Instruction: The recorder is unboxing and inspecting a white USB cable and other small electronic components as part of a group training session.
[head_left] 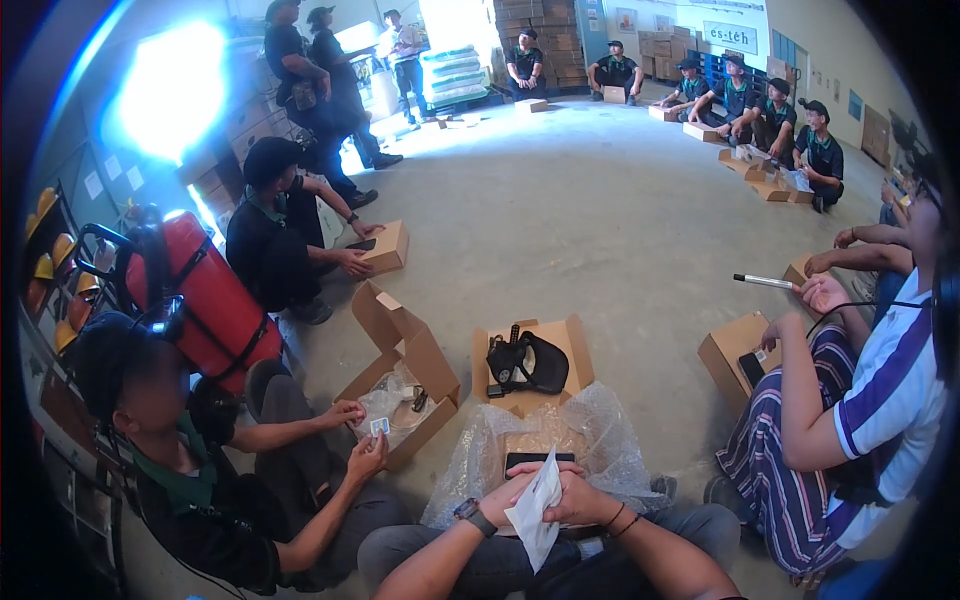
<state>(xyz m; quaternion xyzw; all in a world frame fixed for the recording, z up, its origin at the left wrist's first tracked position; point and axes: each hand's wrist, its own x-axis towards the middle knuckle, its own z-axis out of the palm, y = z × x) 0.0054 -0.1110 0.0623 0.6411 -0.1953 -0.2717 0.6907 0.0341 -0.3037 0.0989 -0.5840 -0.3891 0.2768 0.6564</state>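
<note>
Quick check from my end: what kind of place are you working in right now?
Most likely a warehouse or storeroom. The bare concrete floor is wide and open, stacked cardboard cartons line the back wall, and hard hats hang on a rack at left. People sit on the floor around open cardboard boxes.

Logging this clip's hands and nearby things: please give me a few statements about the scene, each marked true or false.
1. Both hands hold a white paper packet. True.
2. The left hand wears no wristwatch. False: a dark watch sits on that wrist.
3. The open cardboard box ahead holds a black device. True.
4. Bubble wrap lies over the person's lap. True.
5. The right hand rests on the floor. False: it is raised at the packet.
</note>
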